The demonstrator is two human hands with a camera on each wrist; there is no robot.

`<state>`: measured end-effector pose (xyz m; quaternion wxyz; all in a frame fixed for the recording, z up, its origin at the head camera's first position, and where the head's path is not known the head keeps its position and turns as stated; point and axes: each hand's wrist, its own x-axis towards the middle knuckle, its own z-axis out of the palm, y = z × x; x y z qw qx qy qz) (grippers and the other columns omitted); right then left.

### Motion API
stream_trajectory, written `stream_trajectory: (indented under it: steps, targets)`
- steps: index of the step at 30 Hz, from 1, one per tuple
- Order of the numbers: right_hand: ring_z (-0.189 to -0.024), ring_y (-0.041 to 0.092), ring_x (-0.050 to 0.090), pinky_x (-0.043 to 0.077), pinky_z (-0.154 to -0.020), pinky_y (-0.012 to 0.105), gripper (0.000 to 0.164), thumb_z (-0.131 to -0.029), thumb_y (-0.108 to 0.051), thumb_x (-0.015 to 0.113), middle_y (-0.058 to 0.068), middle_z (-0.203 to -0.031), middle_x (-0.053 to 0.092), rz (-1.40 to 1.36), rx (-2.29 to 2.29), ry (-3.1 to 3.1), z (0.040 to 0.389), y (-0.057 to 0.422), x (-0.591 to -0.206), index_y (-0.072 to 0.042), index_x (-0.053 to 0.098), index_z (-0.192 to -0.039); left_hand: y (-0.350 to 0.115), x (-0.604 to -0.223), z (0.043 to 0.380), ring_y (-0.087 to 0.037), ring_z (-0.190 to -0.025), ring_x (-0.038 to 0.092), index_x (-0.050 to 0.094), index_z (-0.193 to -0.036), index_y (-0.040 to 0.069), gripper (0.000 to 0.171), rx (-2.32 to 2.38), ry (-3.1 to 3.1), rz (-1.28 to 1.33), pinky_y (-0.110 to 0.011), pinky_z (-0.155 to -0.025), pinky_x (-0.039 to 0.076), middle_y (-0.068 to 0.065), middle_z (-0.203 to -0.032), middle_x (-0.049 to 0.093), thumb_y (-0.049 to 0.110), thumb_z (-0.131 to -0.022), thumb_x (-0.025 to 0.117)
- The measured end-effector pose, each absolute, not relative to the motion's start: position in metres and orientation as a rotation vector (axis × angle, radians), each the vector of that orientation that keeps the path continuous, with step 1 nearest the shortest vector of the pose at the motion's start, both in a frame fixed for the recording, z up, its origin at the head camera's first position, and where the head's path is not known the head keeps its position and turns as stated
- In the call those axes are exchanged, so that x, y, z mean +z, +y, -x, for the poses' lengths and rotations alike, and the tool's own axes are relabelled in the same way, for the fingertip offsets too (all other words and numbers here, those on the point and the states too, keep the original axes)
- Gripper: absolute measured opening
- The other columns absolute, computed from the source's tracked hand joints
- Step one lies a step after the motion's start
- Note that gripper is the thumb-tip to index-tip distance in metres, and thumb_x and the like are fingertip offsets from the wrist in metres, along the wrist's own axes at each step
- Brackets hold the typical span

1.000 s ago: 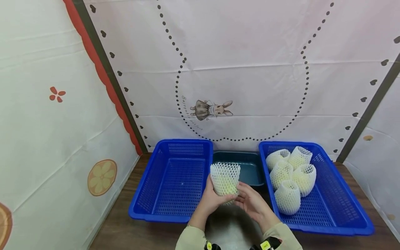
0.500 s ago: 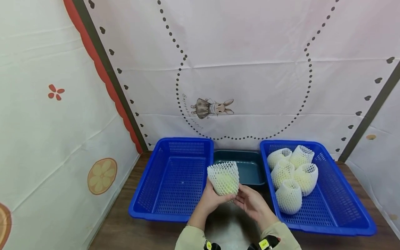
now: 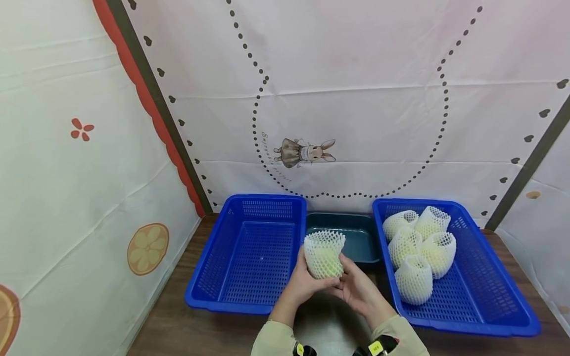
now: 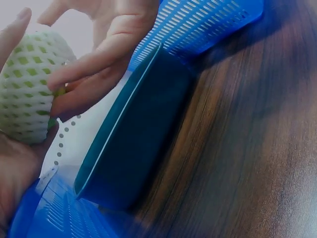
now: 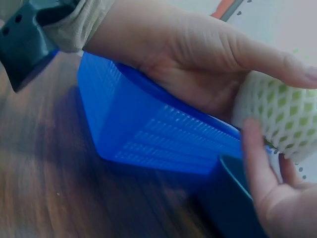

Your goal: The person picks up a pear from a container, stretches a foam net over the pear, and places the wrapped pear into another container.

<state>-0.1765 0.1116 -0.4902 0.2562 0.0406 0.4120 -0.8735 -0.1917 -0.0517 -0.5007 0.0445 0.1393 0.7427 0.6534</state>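
A pale green round fruit in a white foam net sleeve (image 3: 325,257) is held up between both hands, the sleeve's wide mouth rising past the fruit. My left hand (image 3: 299,286) grips it from the left, thumb along the near side. From the right, my right hand (image 3: 357,291) holds its lower side with curled fingers. In the left wrist view, right-hand fingers (image 4: 84,74) press on the netting, and green skin shows through the holes. The right wrist view has the left hand (image 5: 198,59) wrapped over the netted fruit (image 5: 282,114).
A blue perforated basket (image 3: 249,309) stands on the left. Another blue basket (image 3: 472,329) on the right contains several netted fruits (image 3: 414,279). Between them sits a dark teal tray (image 3: 362,242), behind the hands. The brown wooden tabletop (image 3: 178,331) meets a printed cloth backdrop (image 3: 378,123).
The netted fruit tilted slightly left half a second ago and now stands more upright, a little farther right. Both hands keep their hold. The head view has shifted slightly.
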Motion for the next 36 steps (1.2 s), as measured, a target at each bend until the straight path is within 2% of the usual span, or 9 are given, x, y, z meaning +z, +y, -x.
stream_trajectory:
  steps: [3, 6, 14, 19, 22, 25, 29, 33, 36]
  targets:
    - [-0.094, 0.014, 0.058, 0.048, -0.080, 0.030, 0.050, -0.098, -0.044, 0.035, 0.007, -0.113, 0.059, -0.078, -2.426, 0.980, 0.176, 0.112, -0.489, -0.007, 0.032, -0.132, -0.051, -0.501, 0.192, -0.027, -0.120, 0.037, 0.016, -0.143, 0.024, 0.105, 1.977, 2.281, -0.458, -0.052, -0.100, 0.028, -0.006, -0.138, 0.034, 0.030, -0.064, 0.086]
    - [-0.096, 0.013, 0.058, 0.047, -0.077, 0.027, 0.045, -0.099, -0.046, 0.032, 0.004, -0.114, 0.061, -0.039, -2.453, 0.880, 0.176, 0.112, -0.488, -0.010, 0.040, -0.125, -0.050, -0.501, 0.192, -0.026, -0.122, 0.037, 0.016, -0.142, 0.028, 0.105, 1.974, 2.285, -0.478, -0.053, -0.100, 0.029, -0.004, -0.139, 0.033, 0.031, -0.064, 0.086]
    - [-0.098, 0.013, 0.060, 0.046, -0.086, 0.031, 0.048, -0.097, -0.050, 0.034, 0.001, -0.114, 0.063, -0.082, -2.441, 0.935, 0.175, 0.113, -0.487, -0.018, 0.035, -0.132, -0.052, -0.499, 0.193, -0.027, -0.124, 0.035, 0.016, -0.144, 0.026, 0.104, 1.966, 2.293, -0.407, -0.053, -0.101, 0.029, -0.004, -0.141, 0.031, 0.032, -0.066, 0.084]
    - [-0.092, 0.013, 0.063, 0.046, -0.086, 0.032, 0.030, -0.102, -0.033, 0.033, 0.000, -0.101, 0.067, -0.137, -2.429, 1.123, 0.174, 0.112, -0.486, -0.014, 0.053, -0.114, -0.053, -0.496, 0.195, -0.029, -0.123, 0.036, 0.016, -0.145, 0.019, 0.103, 1.979, 2.264, -0.388, -0.054, -0.100, 0.029, -0.008, -0.142, 0.031, 0.024, -0.067, 0.084]
    - [-0.088, 0.011, 0.061, 0.045, -0.084, 0.033, 0.023, -0.100, -0.022, 0.040, -0.002, -0.097, 0.065, -0.212, -2.435, 1.459, 0.175, 0.112, -0.485, -0.008, 0.053, -0.113, -0.053, -0.496, 0.197, -0.028, -0.122, 0.038, 0.018, -0.145, 0.016, 0.101, 2.003, 2.242, -0.380, -0.052, -0.100, 0.030, -0.009, -0.141, 0.033, 0.021, -0.068, 0.083]
    - [-0.103, 0.014, 0.052, 0.038, -0.091, 0.038, 0.037, -0.094, -0.018, 0.047, 0.004, -0.118, 0.054, -0.176, -2.396, 1.791, 0.177, 0.115, -0.479, -0.003, 0.042, -0.127, -0.053, -0.495, 0.197, -0.025, -0.119, 0.040, 0.020, -0.145, 0.017, 0.099, 2.018, 2.232, -0.363, -0.049, -0.100, 0.032, -0.007, -0.140, 0.036, 0.023, -0.069, 0.082]
    - [-0.118, 0.026, 0.034, 0.032, -0.095, 0.042, 0.064, -0.090, -0.022, 0.057, 0.015, -0.139, 0.030, 0.110, -2.211, 2.023, 0.179, 0.120, -0.470, -0.005, 0.023, -0.142, -0.053, -0.495, 0.197, -0.025, -0.117, 0.042, 0.021, -0.144, 0.019, 0.095, 2.027, 2.241, -0.381, -0.048, -0.097, 0.035, -0.007, -0.138, 0.037, 0.030, -0.071, 0.080]
    - [-0.112, 0.030, 0.041, 0.042, -0.089, 0.038, 0.083, -0.081, -0.028, 0.071, 0.017, -0.137, 0.034, 0.186, -1.988, 2.184, 0.182, 0.119, -0.465, -0.009, 0.020, -0.144, -0.055, -0.497, 0.197, -0.026, -0.114, 0.043, 0.022, -0.144, 0.019, 0.094, 2.019, 2.242, -0.433, -0.045, -0.093, 0.039, -0.008, -0.136, 0.038, 0.031, -0.071, 0.080]
    - [-0.108, 0.028, 0.045, 0.044, -0.086, 0.038, 0.086, -0.078, -0.027, 0.075, 0.014, -0.132, 0.039, 0.167, -1.918, 2.251, 0.185, 0.118, -0.463, -0.010, 0.022, -0.143, -0.055, -0.493, 0.196, -0.026, -0.114, 0.043, 0.020, -0.145, 0.017, 0.096, 2.009, 2.208, -0.457, -0.042, -0.092, 0.041, -0.008, -0.136, 0.037, 0.025, -0.071, 0.081]
